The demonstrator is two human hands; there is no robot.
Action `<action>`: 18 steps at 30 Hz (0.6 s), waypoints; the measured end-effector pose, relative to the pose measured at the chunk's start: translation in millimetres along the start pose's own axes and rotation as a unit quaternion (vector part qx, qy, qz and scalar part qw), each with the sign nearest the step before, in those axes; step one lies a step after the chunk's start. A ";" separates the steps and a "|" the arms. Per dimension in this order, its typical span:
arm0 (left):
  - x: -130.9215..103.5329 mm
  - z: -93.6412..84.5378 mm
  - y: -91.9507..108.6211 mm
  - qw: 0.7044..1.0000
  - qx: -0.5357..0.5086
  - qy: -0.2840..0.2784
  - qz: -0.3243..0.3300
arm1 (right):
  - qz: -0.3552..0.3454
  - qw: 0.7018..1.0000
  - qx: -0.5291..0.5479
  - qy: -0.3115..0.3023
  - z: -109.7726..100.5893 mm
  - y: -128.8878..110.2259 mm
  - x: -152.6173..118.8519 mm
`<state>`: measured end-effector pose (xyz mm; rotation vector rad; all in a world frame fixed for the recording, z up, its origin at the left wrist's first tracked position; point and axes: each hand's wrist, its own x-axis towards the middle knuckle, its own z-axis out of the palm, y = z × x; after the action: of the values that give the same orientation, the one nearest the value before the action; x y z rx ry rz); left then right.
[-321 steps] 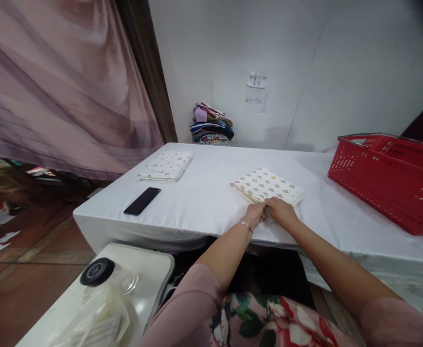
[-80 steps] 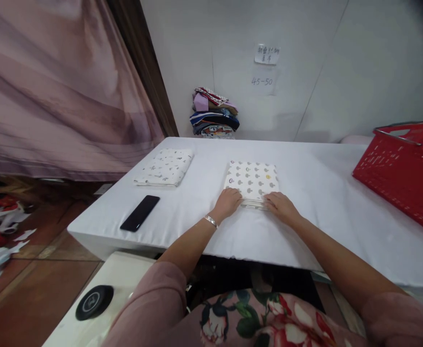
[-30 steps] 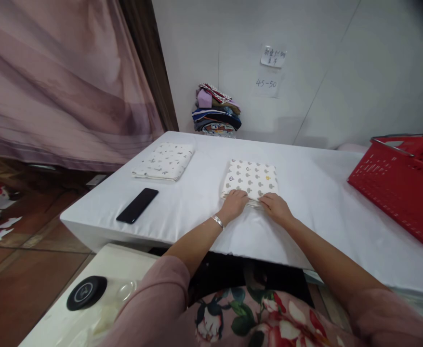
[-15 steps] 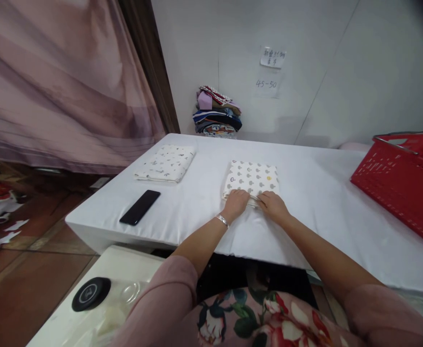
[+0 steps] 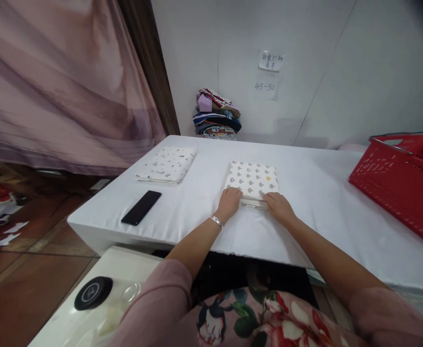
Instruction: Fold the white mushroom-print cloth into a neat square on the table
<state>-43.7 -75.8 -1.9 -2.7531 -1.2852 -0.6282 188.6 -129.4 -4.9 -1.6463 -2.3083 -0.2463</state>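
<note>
A white folded cloth point(image 5: 254, 178) printed with grey tree-like shapes lies flat on the white-covered table point(image 5: 204, 212). At its near left corner my left hand point(image 5: 230, 201), with a silver bracelet at the wrist, grips the edge with curled fingers. My right hand point(image 5: 278, 206) pinches the near right corner in the same way. Between the hands the stacked layers of the near edge show. Both thumbs are mostly hidden. Farther left rests a second folded white cloth point(image 5: 168, 165) with small dark prints, touched by neither hand.
A black phone point(image 5: 141, 207) lies at the table's left front. On the right stands a red plastic basket point(image 5: 399, 188) with a metal handle. Folded fabrics point(image 5: 217, 115) are stacked behind the far edge, by the wall. A pale surface with a round black object point(image 5: 93, 293) is below left.
My hands have moved apart along the near edge, the left one leftward and the right one slightly rightward, so more of the layered edge shows between them.
</note>
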 end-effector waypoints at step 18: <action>-5.8 -5.1 -6.2 1.000 -0.006 -0.003 -0.030 | 0.007 1.000 0.006 0.016 -0.2 -4.3 -17.6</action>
<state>-53.4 -77.0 -0.2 -2.7382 -1.3740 -0.6349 189.9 -146.7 -10.4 -1.6401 -2.2696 -0.2519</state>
